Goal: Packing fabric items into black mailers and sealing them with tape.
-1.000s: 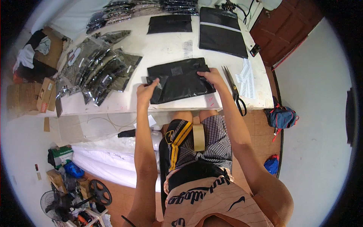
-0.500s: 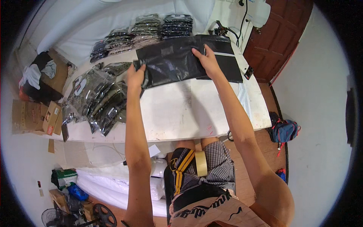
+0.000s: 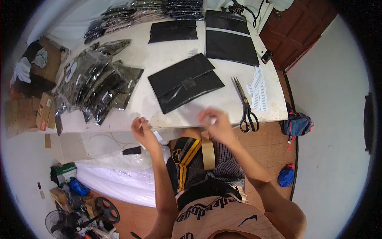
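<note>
A black plastic mailing bag (image 3: 187, 81), its flap folded over with a small patch at the middle, lies flat and slanted on the white table (image 3: 159, 119). My left hand (image 3: 143, 130) hovers at the table's front edge, below the bag, fingers loosely bent and apart, holding nothing. Slightly blurred, my right hand (image 3: 215, 119) is just in front of the bag's near side, with a gap between thumb and fingers and nothing seen in it. Neither hand touches the bag. Black-handled scissors (image 3: 244, 105) rest to the right of it, beside strips of white labels (image 3: 259, 89).
Another folded black bag (image 3: 174, 32) and larger black bags (image 3: 230, 46) lie farther back. Clear-wrapped garments (image 3: 97, 79) spread over the left, with stacked packs (image 3: 147, 12) behind. A tape roll (image 3: 208, 155) sits on my lap. A phone-like black object (image 3: 267, 56) is at the right edge.
The black bag went from both my hands down onto the table. My hands let go and drew back to the front edge. The scissors, earlier hidden by my arm, now show.
</note>
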Demonstrator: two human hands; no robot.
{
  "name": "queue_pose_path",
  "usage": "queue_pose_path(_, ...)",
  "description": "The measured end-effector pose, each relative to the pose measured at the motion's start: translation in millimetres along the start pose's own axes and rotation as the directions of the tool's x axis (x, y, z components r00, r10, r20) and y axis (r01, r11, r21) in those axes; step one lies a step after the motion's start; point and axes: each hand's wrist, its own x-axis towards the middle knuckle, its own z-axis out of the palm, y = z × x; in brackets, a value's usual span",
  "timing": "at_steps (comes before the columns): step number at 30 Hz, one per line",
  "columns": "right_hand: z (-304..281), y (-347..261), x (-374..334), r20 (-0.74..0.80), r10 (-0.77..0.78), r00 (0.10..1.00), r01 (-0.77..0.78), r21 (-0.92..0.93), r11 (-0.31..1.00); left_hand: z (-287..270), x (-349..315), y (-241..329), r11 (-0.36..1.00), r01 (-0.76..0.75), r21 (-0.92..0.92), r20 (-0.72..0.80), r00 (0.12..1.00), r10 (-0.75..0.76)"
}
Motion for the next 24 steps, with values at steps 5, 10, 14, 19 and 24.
queue_pose_path(5,-19.2,59.6,120.7,-0.517,0.024,0.856,-0.194,-0.277,0.941,24.8,20.0,-4.4,0.985,-0.084,0.148,0.185,0.981,0.056)
queue_pose_path(10,-57.5,113.0,193.1,-0.071,0.484,0.872,-0.488,-0.069,0.87,102.3,43.2,15.1,0.875,0.366,0.317,0.363,0.805,-0.469)
queue_pose_path(14,-29.4,62.4,201.2,0.065,0.371,0.926,-0.366,0.386,0.847,101.7,98.7,3.2,0.949,0.171,0.264,0.462,0.842,-0.28)
queue_pose_path(19,-29.5,32.8,270.9,-0.262,0.021,0.965,0.035,0.208,0.977,157.1,185.7,63.5,0.928,-0.137,0.345,0.472,0.88,-0.046)
queue_pose_path(24,-62.3,-24.7,362.7,-0.545,0.122,0.829,-0.102,0.068,0.992,244.5,256.3,128.2,0.95,-0.171,0.261,0.393,0.918,0.057)
